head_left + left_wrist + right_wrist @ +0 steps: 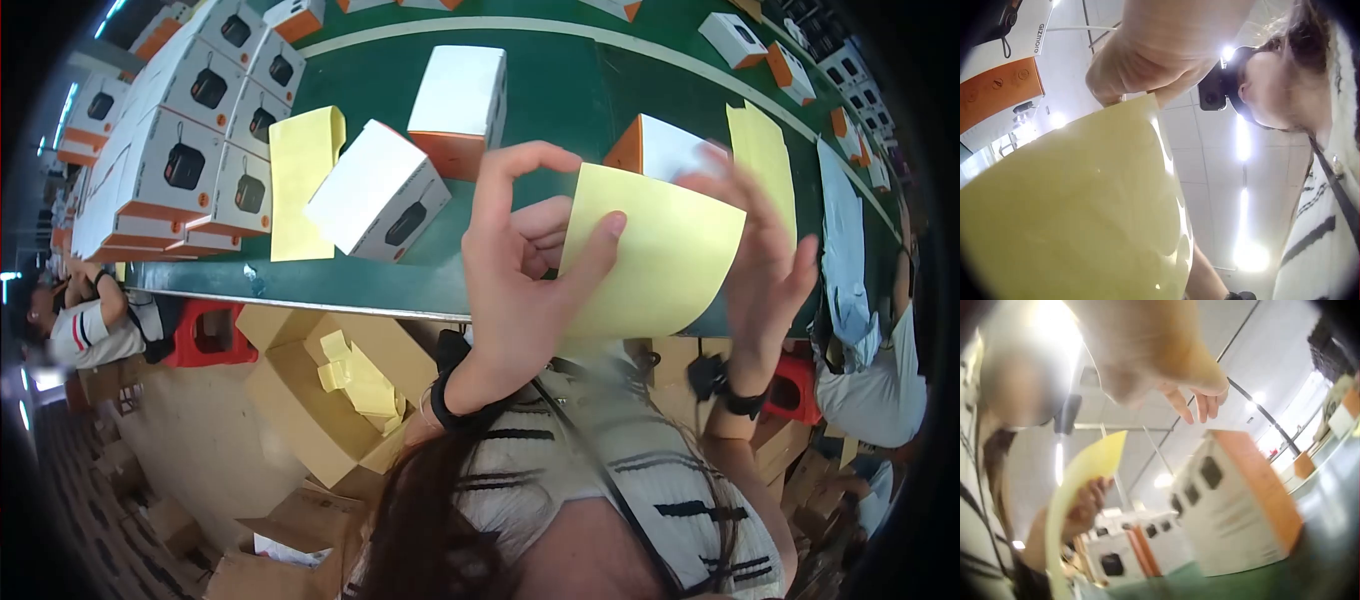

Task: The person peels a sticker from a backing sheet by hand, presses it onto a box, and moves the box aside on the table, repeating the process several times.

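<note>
Far left on the green table [560, 110] stands a stack [185, 150] of white-and-orange boxes, each printed with a small dark device. What is in them cannot be seen. Under the table edge, an open carton [290, 410] holds crumpled yellow scraps [360, 385]. Two loose boxes sit mid-table: a tilted one [380, 190] beside a flat yellow strip [300, 180], and a closed one [460, 95] behind it.

The sheet [650, 260] is pale yellow, smooth and slightly glossy. It is held up in the air in front of the person's chest, above the near table edge, and it curves gently. The left hand [520, 270] pinches its left edge, with the thumb in front and the forefinger arched over the top. The right hand [765, 270] is at the sheet's right edge with its fingers spread and loose, gripping nothing. It is motion-blurred, so whether it touches the sheet cannot be told.

A third box [655, 145], orange on one side, is mostly hidden behind the sheet's top. Another yellow strip [765, 160] lies to its right, partly behind the right hand. The left wrist view is almost filled by the sheet, and only the knuckles show above it. The right wrist view is soft and glary. People at both borders are cut off by the lens edge.
</note>
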Available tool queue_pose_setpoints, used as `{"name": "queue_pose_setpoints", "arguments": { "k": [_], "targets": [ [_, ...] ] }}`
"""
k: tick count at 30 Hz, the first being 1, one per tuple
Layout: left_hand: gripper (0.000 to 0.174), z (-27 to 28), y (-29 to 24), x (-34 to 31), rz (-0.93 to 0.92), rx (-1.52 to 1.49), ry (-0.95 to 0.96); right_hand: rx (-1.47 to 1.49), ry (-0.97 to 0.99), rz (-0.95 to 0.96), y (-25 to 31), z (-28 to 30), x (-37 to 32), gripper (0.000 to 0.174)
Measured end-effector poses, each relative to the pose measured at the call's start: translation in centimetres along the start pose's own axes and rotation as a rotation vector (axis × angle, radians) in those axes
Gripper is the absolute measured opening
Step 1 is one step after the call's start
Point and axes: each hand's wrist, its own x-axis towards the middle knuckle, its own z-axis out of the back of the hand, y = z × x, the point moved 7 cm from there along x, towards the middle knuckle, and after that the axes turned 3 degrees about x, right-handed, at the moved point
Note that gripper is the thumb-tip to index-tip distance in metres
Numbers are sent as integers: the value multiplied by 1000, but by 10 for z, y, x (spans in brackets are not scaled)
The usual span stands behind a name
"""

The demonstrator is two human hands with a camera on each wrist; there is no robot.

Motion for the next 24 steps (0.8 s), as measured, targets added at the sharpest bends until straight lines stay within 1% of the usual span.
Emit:
{"name": "queue_pose_setpoints", "arguments": {
  "k": [1, 2, 3, 4, 5, 7, 9, 10, 11, 13, 15, 17, 21, 23, 24],
  "targets": [
    [25, -1, -3, -1, -85, 0, -8, 162, -94, -163, -16, -11, -21, 43],
    [25, 0, 3, -3, -76, 0, 4, 325, -189, -324, -30, -23, -36, 35],
    [28, 1, -1, -7, -279, 322, 5, 325, -200, -319, -30, -35, -36, 35],
    [30, -4, -8, -11, -488, 642, 3, 190, -249, -315, -29, -42, -35, 32],
    [30, -5, -6, -9, -482, 638, 13, 54, -300, -317, -27, -42, -37, 30],
    [32, -16, -21, -20, -842, 1014, -27, 28, -304, -329, -23, -42, -42, 29],
    [34, -20, -27, -25, -890, 1049, 18, 1, -306, -319, -21, -40, -41, 28],
    [37, -24, -27, -30, -922, 1091, 55, -9, -315, -283, -17, -40, -43, 26],
    [37, -26, -25, -33, -917, 1087, 63, -20, -322, -246, -13, -39, -46, 24],
    [32, -28, -19, -33, -878, 985, 88, -46, -321, -234, -12, -41, -51, 22],
    [30, -30, -14, -33, -860, 967, 99, -68, -326, -215, -11, -41, -56, 21],
    [28, -32, -10, -34, -839, 947, 109, -208, -270, -143, -5, -42, -59, 17],
    [26, -33, -8, -36, -846, 927, 128, -223, -280, -116, 0, -46, -65, 15],
    [27, -33, -7, -32, -849, 936, 149, -162, -364, -164, -3, -44, -67, 14],
    [27, -33, -6, -31, -844, 891, 150, -161, -365, -159, -2, -43, -66, 14]
  ]
}}
